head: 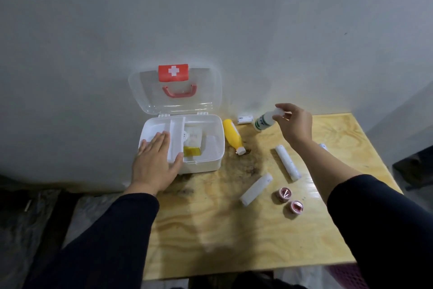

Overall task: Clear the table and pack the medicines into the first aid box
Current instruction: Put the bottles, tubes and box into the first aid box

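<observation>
The white first aid box point(212, 162) stands open at the table's back left, its clear lid point(174, 88) leaning on the wall. Inside lie a white packet and a yellow box point(192, 151). My left hand point(155, 162) rests flat, fingers apart, on the box's inner tray point(176, 134). My right hand point(295, 124) pinches the cap of a small white bottle with a green label point(263, 121), tilted just above the table. A yellow bottle point(232, 135) lies beside the box. Two white rolls point(287, 162) point(256, 189) and two pink tape rolls point(284, 194) point(295, 207) lie on the wood.
The wooden table point(234, 237) meets a grey wall at the back. A small white tube point(245, 119) lies by the wall, and another white item point(323, 146) peeks out behind my right forearm. Dark stains mark the wood near the box.
</observation>
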A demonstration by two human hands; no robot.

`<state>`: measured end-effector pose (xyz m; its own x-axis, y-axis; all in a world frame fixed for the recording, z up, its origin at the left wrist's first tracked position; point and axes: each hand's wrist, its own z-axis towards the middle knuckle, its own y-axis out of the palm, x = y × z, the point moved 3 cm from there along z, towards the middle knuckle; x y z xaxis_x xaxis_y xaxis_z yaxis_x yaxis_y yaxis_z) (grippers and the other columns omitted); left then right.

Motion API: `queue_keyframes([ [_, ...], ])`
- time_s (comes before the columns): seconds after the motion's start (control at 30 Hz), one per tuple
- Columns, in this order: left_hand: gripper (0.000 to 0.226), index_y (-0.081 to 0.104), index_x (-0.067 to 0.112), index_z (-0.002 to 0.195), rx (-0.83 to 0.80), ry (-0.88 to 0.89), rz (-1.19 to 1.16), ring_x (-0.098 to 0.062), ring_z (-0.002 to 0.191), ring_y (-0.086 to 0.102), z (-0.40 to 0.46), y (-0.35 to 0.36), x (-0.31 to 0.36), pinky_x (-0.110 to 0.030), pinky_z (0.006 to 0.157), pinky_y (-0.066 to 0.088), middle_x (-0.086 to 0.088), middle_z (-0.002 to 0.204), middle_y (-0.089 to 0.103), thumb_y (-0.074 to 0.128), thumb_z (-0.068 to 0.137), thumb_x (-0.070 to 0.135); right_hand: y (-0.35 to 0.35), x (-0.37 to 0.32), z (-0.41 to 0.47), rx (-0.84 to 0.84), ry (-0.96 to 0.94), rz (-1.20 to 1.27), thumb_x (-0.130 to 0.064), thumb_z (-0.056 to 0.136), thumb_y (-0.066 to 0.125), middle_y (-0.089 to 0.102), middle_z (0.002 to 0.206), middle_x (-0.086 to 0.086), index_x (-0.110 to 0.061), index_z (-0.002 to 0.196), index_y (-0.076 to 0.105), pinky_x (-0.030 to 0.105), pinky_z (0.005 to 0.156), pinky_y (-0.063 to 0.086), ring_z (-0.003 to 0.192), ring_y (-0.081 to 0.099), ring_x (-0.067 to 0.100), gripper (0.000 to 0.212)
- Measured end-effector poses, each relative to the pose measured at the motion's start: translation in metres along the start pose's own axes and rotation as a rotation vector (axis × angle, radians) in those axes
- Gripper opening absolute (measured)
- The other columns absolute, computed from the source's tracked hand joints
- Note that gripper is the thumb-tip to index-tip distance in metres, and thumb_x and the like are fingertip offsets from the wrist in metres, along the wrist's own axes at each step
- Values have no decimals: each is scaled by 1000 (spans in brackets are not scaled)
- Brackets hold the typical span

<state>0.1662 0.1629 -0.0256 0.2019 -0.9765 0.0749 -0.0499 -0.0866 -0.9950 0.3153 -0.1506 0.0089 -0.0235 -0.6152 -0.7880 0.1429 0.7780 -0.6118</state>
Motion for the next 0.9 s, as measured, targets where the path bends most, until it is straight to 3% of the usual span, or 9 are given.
queue_keyframes([
  [0.17,72,9,12,155,-31,6,-36,-14,150,5,-2,-3,-1,-36,122,2,-2,163,9,21,97,54,2,-61,-22,21,-154,26,-13,87,66,72,113,5,-13,117,68,18,77,44,97,66,19,30],
  [0.33,75,6,9,154,-66,10,-43,-17,150,4,-3,-8,-2,-38,122,-1,-5,163,8,20,97,55,11,-120,-39,25,-209,144,-16,86,68,72,109,2,-13,117,68,-8,59,39,84,61,8,31],
  [0.47,76,1,8,154,-108,14,-14,-18,150,0,-2,-7,-2,-40,122,-1,-5,163,4,16,96,55,41,-140,-55,-63,-233,109,-12,85,69,72,109,4,-12,117,67,1,61,42,81,59,9,33],
  [0.63,77,4,8,154,-73,27,-22,-17,150,2,-3,-8,-3,-40,122,-2,-6,163,9,17,96,57,84,-132,-69,-160,-233,-1,-9,86,66,70,117,5,-10,119,66,29,89,54,95,65,16,33],
  [0.8,76,5,9,154,-62,33,-28,-17,150,1,-2,-6,-5,-41,122,-1,-4,163,7,15,96,58,112,-117,-69,-218,-186,-97,-2,85,62,70,114,7,-11,116,66,38,92,54,104,65,23,33],
  [0.9,76,6,9,154,-51,38,-33,-17,150,2,-1,-5,-5,-41,122,-1,-4,163,7,15,96,58,121,-113,-68,-240,-164,-92,1,85,60,70,114,10,-9,116,66,31,89,53,105,65,23,33],
])
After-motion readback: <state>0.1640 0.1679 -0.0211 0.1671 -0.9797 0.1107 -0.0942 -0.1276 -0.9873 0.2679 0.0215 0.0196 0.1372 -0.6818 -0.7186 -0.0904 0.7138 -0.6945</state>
